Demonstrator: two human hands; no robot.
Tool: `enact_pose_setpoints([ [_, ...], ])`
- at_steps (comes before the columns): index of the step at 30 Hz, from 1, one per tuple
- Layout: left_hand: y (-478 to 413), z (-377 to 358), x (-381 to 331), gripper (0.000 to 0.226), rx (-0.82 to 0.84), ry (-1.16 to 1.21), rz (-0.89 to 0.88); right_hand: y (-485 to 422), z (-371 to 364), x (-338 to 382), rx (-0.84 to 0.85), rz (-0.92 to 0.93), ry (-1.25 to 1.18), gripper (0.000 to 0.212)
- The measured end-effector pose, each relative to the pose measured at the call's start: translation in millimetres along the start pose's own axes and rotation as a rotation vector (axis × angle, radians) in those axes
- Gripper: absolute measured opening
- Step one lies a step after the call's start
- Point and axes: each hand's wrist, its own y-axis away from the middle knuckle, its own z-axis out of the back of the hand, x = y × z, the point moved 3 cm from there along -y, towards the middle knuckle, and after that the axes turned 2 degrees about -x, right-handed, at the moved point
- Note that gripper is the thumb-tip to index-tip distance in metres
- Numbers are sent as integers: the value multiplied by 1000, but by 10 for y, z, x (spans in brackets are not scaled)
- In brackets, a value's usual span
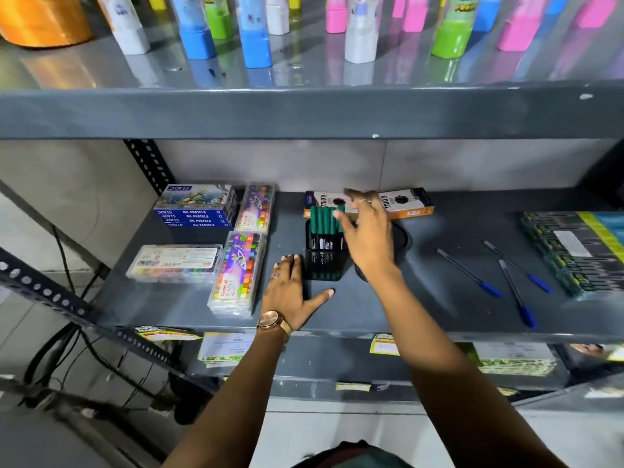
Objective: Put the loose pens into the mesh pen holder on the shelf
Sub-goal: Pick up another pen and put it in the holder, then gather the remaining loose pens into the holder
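A black mesh pen holder (pixel 323 256) stands mid-shelf with several green-capped pens (pixel 325 219) upright in it. My left hand (pixel 293 292) lies flat on the shelf, its fingers against the holder's left side. Just right of the holder, my right hand (pixel 366 236) hovers above the shelf with fingers spread and nothing in it, its fingertips by the pen tops. Three loose pens with blue caps lie on the shelf to the right: one (pixel 470 272), another (pixel 516 292), and a third (pixel 518 266).
Oil pastel boxes (pixel 197 206) and clear crayon cases (pixel 236 273) fill the shelf's left part. An orange-and-black box (pixel 407 206) lies behind the holder. Dark packets (pixel 574 251) sit at the far right. The upper shelf (pixel 304 113) overhangs, carrying coloured bottles.
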Motion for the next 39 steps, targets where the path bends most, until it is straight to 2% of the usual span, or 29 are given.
enact_pose_setpoints([
  [2,-3,-3,5,104,2,-7,2,64,224,-259,-82,-92,16,27],
  [5,-9,-17,10,95,-12,-3,-15,198,574,-744,-91,-186,119,28],
  [11,-24,-34,9,94,-15,-22,-32,547,996,-1656,143,-493,506,42],
  [13,-30,-35,5,95,-13,-32,-33,610,1079,-1835,162,-568,536,41],
  [16,-24,-30,-8,98,-3,-55,-37,642,1128,-1964,122,-603,437,37],
  [22,-6,-8,-25,100,2,-63,-34,653,1144,-1876,-26,-524,240,36],
  [26,-1,-4,-29,95,0,-53,-22,418,1363,-1534,-299,-497,-385,39],
  [28,2,0,-36,94,0,-52,-17,238,1510,-1317,-398,-411,-556,44],
  [30,1,9,-43,94,1,-56,-15,27,1586,-1102,-385,-304,-609,50],
  [32,13,22,-39,94,-6,-60,-13,-173,1539,-920,-313,-231,-647,41],
  [34,13,18,-54,94,1,-54,-14,-348,1396,-799,-255,-163,-534,27],
  [36,16,17,-61,94,1,-52,-13,-445,1179,-721,-194,-130,-381,27],
  [39,20,14,-58,94,1,-47,-12,-426,776,-766,4,-202,-308,25],
])
